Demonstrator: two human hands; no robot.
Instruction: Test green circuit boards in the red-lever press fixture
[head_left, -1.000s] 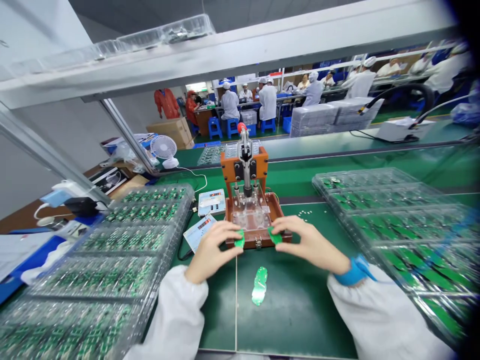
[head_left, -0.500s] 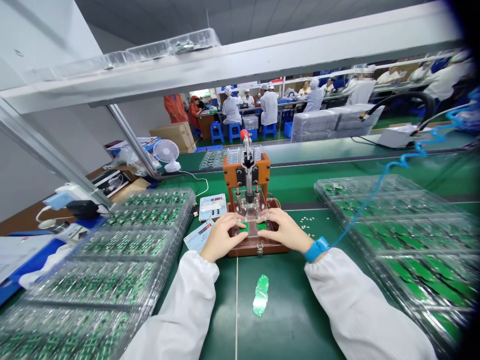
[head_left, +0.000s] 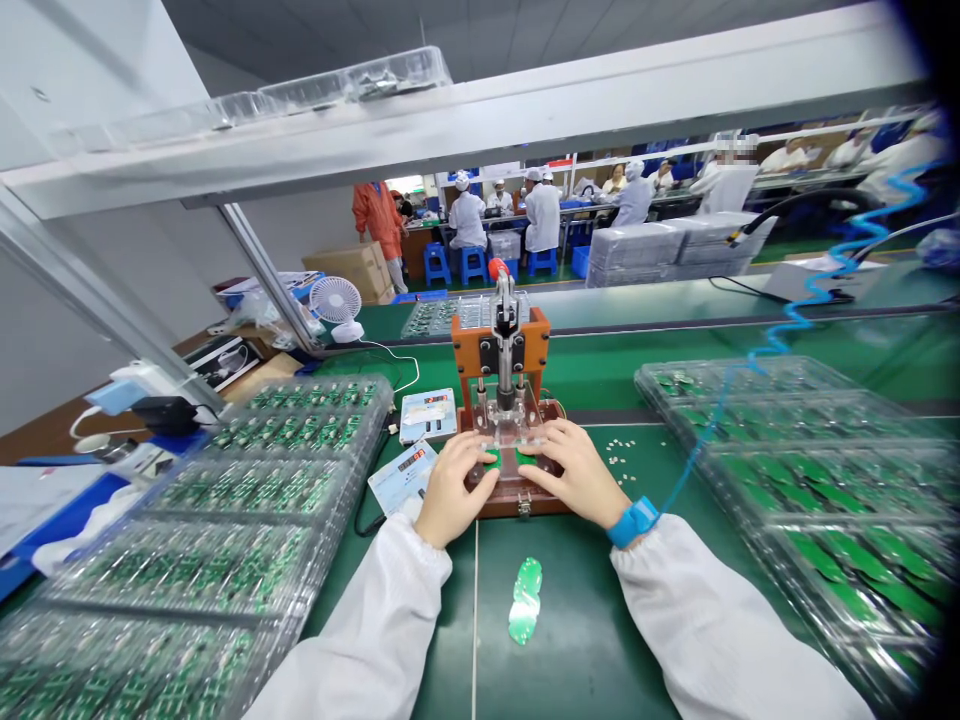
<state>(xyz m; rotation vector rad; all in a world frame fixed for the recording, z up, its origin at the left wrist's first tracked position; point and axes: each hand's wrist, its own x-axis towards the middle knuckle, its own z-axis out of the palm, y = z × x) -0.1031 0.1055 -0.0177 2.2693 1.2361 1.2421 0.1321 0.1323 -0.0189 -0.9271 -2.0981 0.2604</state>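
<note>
Head view: both hands meet at a press jig [head_left: 516, 490] that stands in the middle of the green table [head_left: 585, 620], a little back from its near edge. The left hand [head_left: 450, 492] rests on the jig's left front corner. Its fingers [head_left: 471, 452] are bent and close together, with the tips on a small green board [head_left: 491, 459] lying under the clear plate [head_left: 508, 432]. The right hand [head_left: 574, 475] mirrors it on the right front corner, its fingers [head_left: 541, 440] narrow and set on a second green board [head_left: 525, 457]. Whether either hand pinches its board or only presses on it cannot be told. The two boards lie just beside each other, below the orange upright [head_left: 501, 350] and its red-topped lever [head_left: 498, 270].

A blue wrist strap [head_left: 634, 522] sits on the right wrist, and its coiled blue cord [head_left: 795, 320] runs up toward the far right corner.

The open room is a strip between the sleeves, running from the jig to the near edge. There only a loose green panel [head_left: 525, 600] lies, well apart from both hands. Clear trays of boards [head_left: 225, 520] fill the left side up to that edge, and more trays [head_left: 810, 470] fill the right side. Two small meters [head_left: 426, 415] lie between the left trays and the jig, near the left hand. A scatter of small white bits [head_left: 619, 450] lies just right of the right hand. A white fan [head_left: 335, 300] stands toward the far left corner.
</note>
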